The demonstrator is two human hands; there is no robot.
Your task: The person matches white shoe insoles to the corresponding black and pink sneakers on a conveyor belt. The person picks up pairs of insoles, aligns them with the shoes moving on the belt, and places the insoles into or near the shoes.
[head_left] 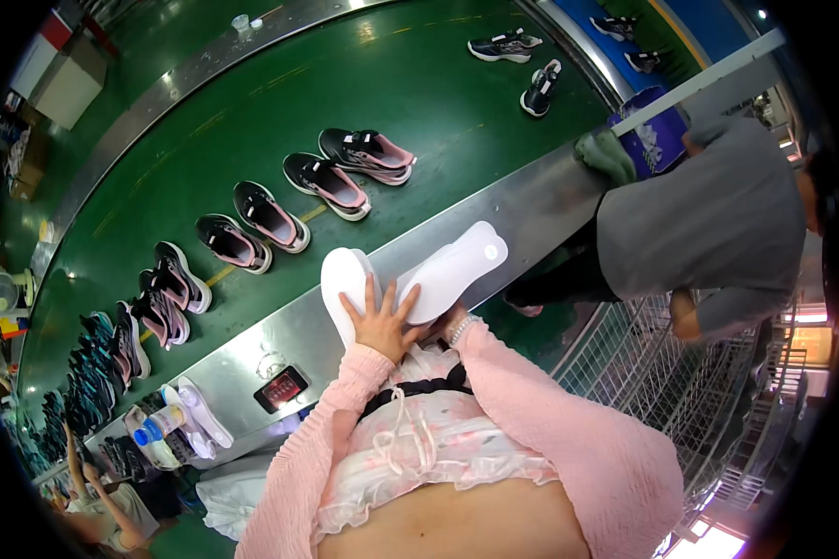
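My left hand [381,324] lies with its fingers spread over two white insoles, side by side at the steel ledge. Its fingertips press on the left insole [345,272], which looks like more than one layer, and on the right insole [459,275]. The right one slants up and away to the right, with a small round mark near its far end. At that insole's near edge, my right hand [446,323] grips from below; most of its fingers are hidden under it. A beaded bracelet circles my right wrist.
Black-and-pink sneakers [326,184] stand in a row on the green conveyor [419,102]. On the steel ledge [261,349] lie a phone [281,388], a bottle [161,424] and white insoles [202,415]. A person in grey [704,228] stands right, beside wire racks [639,359].
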